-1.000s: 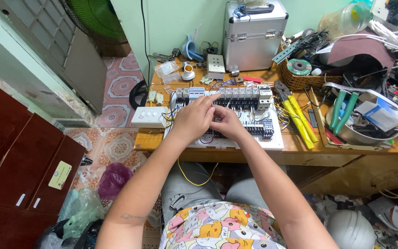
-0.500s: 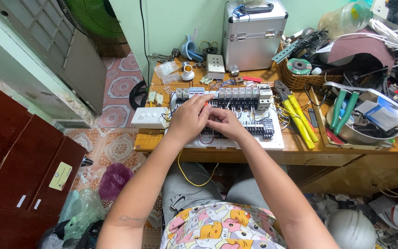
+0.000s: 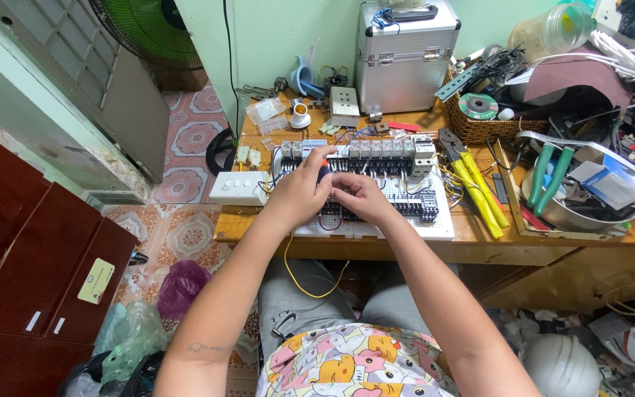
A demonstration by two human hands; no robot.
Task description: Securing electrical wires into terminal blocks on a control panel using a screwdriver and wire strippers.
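My left hand [image 3: 301,192] and right hand [image 3: 358,198] pinch at the panel's [image 3: 435,224] left-to-right row of breakers [image 3: 376,151]; it lies just beyond my fingertips; what they grip I cannot tell.

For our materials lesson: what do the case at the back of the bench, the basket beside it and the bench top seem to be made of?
Case: probably aluminium, judging by its ribbed, dull silver panels and shiny latches. Basket: woven wicker or rattan, with a brown weave visible. Bench top: wood, orange-brown with visible grain and a worn varnish.
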